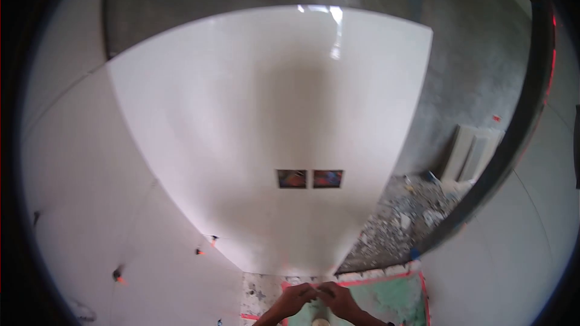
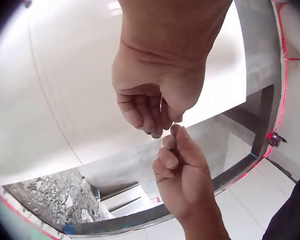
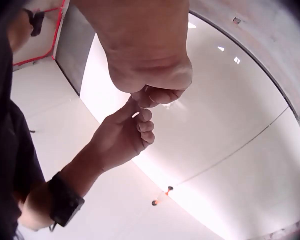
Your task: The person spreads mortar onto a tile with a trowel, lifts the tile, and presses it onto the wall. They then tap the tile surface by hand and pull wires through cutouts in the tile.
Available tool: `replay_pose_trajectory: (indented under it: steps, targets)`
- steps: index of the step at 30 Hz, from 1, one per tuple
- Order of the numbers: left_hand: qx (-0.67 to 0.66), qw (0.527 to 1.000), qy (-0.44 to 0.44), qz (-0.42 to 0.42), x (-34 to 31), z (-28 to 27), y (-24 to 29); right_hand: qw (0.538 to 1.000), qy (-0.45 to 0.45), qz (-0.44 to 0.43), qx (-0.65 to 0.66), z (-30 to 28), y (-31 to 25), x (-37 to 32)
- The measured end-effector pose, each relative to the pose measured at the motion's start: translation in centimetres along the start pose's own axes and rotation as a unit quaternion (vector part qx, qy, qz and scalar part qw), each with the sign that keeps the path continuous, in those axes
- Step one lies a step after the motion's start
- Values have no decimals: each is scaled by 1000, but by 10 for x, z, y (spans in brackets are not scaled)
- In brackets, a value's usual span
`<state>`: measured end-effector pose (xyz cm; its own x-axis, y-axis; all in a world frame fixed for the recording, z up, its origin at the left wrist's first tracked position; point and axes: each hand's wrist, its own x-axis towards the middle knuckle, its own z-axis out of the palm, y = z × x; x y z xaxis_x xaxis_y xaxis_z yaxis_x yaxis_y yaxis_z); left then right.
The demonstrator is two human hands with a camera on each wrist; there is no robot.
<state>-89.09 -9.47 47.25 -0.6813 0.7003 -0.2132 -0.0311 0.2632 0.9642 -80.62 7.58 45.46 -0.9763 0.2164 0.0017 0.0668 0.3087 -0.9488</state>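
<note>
Both hands meet low in front of the body, fingertips against fingertips, before a large glossy white wall panel (image 1: 211,115). My left hand (image 1: 295,299) has its fingers curled in, with thumb and forefinger pinched together; the left wrist view shows it above the other hand. My right hand (image 1: 341,300) is curled too, its thumb and forefinger tips right at the left fingertips. Something small and pale (image 1: 315,287) shows between the two sets of fingertips; mostly hidden by the fingers, I cannot tell its kind. A dark band with a box (image 3: 65,200) sits on the left wrist.
Two small dark coloured rectangles (image 1: 292,178) sit side by side on the panel. Rubble (image 1: 402,223) lies beyond a low opening at right, by leaning pale boards (image 1: 471,152). Small black-and-orange pieces (image 1: 118,274) stick out along the left wall. Green floor sheeting (image 1: 389,299) has red tape edges.
</note>
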Motion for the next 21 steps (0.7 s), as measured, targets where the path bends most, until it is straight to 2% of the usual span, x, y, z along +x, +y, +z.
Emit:
replay_pose_trajectory:
  steps: [1,2,3,4,5,6,9,10,11,12,14,15,18,21]
  targets:
    - [48,998,5,28,-1,-9,9,997,-8,66,29,-6,-19,0]
    - [92,994,8,54,5,-19,13,999,9,33,37,-8,-35,0]
    - [143,967,126,168,0,-47,26,990,33,19,135,-6,-55,10]
    - [201,915,219,271,9,-74,41,988,32,35,150,-5,-80,16]
    - [180,888,285,314,11,-99,58,989,25,29,140,-3,-99,24]
    - [197,856,326,349,12,-129,76,982,14,24,188,1,-115,34]
    - [172,845,357,359,-7,-195,128,975,-15,-73,208,21,-170,62]
    - [174,846,332,379,-14,-208,137,972,-26,-112,204,27,-186,69]
    - [176,847,304,398,-17,-219,146,973,-31,-114,201,32,-197,79]
    - [174,847,307,397,-17,-227,153,966,-35,-146,210,38,-204,87]
    - [267,759,400,438,-15,-243,170,958,-30,-179,222,52,-220,101]
    - [289,731,420,454,-13,-249,184,960,-17,-205,191,57,-227,107]
    - [360,667,415,504,10,-255,229,953,44,-252,163,60,-230,119]
    - [422,580,400,570,42,-238,283,950,125,-222,178,35,-212,119]
